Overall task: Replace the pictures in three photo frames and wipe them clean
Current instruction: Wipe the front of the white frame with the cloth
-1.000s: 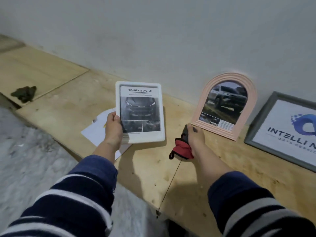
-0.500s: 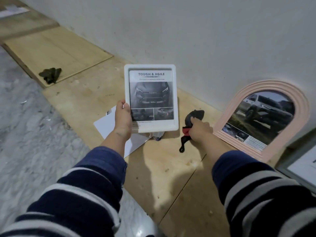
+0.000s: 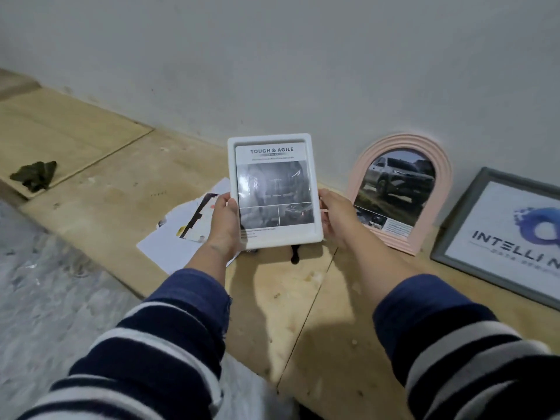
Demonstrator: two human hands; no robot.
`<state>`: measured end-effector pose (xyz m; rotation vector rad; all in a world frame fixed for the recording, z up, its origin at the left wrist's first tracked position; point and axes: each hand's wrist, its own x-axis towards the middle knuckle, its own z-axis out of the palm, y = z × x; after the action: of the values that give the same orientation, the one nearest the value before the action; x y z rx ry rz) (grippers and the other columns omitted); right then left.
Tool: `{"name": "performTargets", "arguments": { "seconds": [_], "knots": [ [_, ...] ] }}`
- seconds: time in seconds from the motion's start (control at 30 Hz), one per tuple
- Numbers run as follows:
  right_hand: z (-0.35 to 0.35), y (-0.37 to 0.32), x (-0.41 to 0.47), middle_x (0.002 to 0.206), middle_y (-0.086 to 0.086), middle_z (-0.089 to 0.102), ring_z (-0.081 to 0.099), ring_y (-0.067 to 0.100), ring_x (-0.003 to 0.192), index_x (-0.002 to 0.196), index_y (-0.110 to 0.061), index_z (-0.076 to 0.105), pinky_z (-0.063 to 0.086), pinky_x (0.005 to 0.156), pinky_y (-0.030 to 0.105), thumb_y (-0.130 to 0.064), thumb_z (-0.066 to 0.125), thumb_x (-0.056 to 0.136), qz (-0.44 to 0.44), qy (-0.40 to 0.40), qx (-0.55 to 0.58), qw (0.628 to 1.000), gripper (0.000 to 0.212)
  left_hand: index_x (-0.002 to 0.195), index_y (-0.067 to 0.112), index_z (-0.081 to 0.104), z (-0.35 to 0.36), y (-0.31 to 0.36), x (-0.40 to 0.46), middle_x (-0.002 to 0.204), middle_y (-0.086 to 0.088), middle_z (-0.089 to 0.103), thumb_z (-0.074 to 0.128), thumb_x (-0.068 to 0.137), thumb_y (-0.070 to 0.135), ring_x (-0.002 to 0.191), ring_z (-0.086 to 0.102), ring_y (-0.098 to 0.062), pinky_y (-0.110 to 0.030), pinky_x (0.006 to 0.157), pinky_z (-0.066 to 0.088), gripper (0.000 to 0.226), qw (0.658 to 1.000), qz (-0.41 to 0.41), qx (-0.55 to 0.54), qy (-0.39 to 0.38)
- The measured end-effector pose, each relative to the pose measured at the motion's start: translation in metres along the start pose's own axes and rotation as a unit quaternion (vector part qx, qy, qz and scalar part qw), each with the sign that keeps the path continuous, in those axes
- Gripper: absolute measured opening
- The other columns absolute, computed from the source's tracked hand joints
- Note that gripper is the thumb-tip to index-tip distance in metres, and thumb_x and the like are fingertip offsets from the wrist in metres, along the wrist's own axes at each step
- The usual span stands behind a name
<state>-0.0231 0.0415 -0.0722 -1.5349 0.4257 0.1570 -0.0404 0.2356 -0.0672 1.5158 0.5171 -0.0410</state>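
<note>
Plywood flooring (image 3: 91,189) along a grey wall carries the work. Nearest, the white frame (image 3: 274,192) is held upright above the boards, gripped at its left edge by the left hand (image 3: 225,221) and at its right edge by the right hand (image 3: 335,218). Glare should be checked and smears wiped evenly. Farther back, the pink arched frame (image 3: 400,192) and grey frame (image 3: 500,234) are leaned against the wall.

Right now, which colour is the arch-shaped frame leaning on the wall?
Pale pink arch-shaped frame, clearest in the head view.
</note>
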Motion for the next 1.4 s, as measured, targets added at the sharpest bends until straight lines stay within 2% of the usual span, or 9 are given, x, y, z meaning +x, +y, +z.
{"name": "performTargets", "arguments": {
  "seconds": [0.13,0.3,0.47,0.63,0.73,0.9,1.07,1.17,1.4],
  "knots": [
    [-0.030,0.015,-0.028,0.121,0.010,0.061,0.062,0.028,0.100,0.125,-0.020,0.054,0.053,0.091,0.046,-0.028,0.042,0.101,0.001,0.040,-0.015,0.999,0.028,0.132,0.022,0.045,0.023,-0.006,-0.021,0.122,-0.008,0.055,0.027,0.101,0.018,0.106,0.053,-0.029,-0.045,0.098,0.045,0.036,0.997,-0.016,0.002,-0.070],
    [-0.086,0.025,-0.070,0.117,0.008,0.057,0.057,0.023,0.088,0.126,-0.021,0.049,0.044,0.058,0.027,-0.029,0.041,0.102,-0.017,0.188,0.012,0.982,0.027,0.128,0.019,0.052,0.068,-0.015,-0.048,0.117,-0.006,0.060,0.032,0.092,0.016,0.109,0.056,-0.030,-0.047,0.100,0.044,0.041,0.982,0.002,0.086,-0.168],
    [-0.142,0.033,-0.113,0.112,0.006,0.052,0.051,0.021,0.087,0.126,-0.017,0.050,0.041,0.051,0.022,-0.028,0.041,0.102,-0.013,0.276,0.033,0.960,0.028,0.092,0.017,0.053,0.107,-0.001,-0.092,0.077,-0.004,0.051,0.030,0.094,0.005,0.063,0.045,-0.017,-0.028,0.058,0.043,0.026,0.941,0.003,0.188,-0.283],
    [-0.211,0.041,-0.168,0.120,0.008,0.053,0.050,0.023,0.101,0.128,-0.016,0.050,0.040,0.068,0.025,-0.025,0.042,0.101,-0.027,0.363,0.039,0.931,0.029,0.093,0.008,0.058,0.166,-0.003,-0.141,0.091,-0.014,0.064,0.032,0.093,0.003,0.078,0.061,-0.029,-0.036,0.074,0.053,0.026,0.861,0.059,0.310,-0.399],
    [-0.246,0.048,-0.197,0.113,0.007,0.053,0.048,0.020,0.095,0.128,-0.011,0.051,0.037,0.060,0.024,-0.020,0.042,0.101,-0.028,0.409,0.036,0.912,0.029,0.084,0.010,0.055,0.198,-0.011,-0.168,0.082,-0.010,0.061,0.033,0.092,0.004,0.069,0.056,-0.023,-0.031,0.066,0.047,0.024,0.820,0.083,0.362,-0.435],
    [-0.297,0.064,-0.238,0.119,0.007,0.056,0.053,0.024,0.104,0.127,-0.011,0.052,0.041,0.083,0.028,-0.020,0.043,0.100,-0.021,0.452,0.055,0.890,0.029,0.084,0.011,0.055,0.246,-0.023,-0.220,0.076,-0.007,0.063,0.032,0.093,0.004,0.068,0.058,-0.019,-0.027,0.062,0.050,0.025,0.794,0.043,0.358,-0.489],
    [-0.358,0.080,-0.273,0.108,0.005,0.057,0.055,0.022,0.090,0.123,-0.013,0.051,0.046,0.062,0.023,-0.019,0.041,0.100,-0.024,0.485,0.108,0.868,0.026,0.092,0.009,0.058,0.301,-0.045,-0.270,0.070,-0.007,0.065,0.041,0.087,0.021,0.069,0.061,-0.026,-0.034,0.070,0.053,0.021,0.823,-0.089,0.227,-0.512],
    [-0.393,0.086,-0.291,0.091,0.001,0.053,0.050,0.013,0.069,0.114,-0.018,0.046,0.043,0.045,0.012,-0.011,0.038,0.102,-0.043,0.487,0.161,0.857,0.016,0.104,0.007,0.068,0.340,-0.056,-0.302,0.099,-0.015,0.071,0.036,0.094,0.049,0.093,0.065,-0.034,-0.046,0.093,0.050,0.054,0.821,-0.142,0.117,-0.540],
    [-0.489,0.107,-0.303,0.121,0.009,0.056,0.055,0.025,0.103,0.118,-0.021,0.049,0.047,0.094,0.039,-0.011,0.039,0.098,-0.033,0.480,0.140,0.865,0.025,0.111,0.015,0.070,0.426,-0.082,-0.361,0.116,-0.022,0.066,0.014,0.077,0.087,0.119,0.056,-0.039,-0.053,0.107,0.036,0.098,0.829,-0.126,0.081,-0.539]
  ]
}}
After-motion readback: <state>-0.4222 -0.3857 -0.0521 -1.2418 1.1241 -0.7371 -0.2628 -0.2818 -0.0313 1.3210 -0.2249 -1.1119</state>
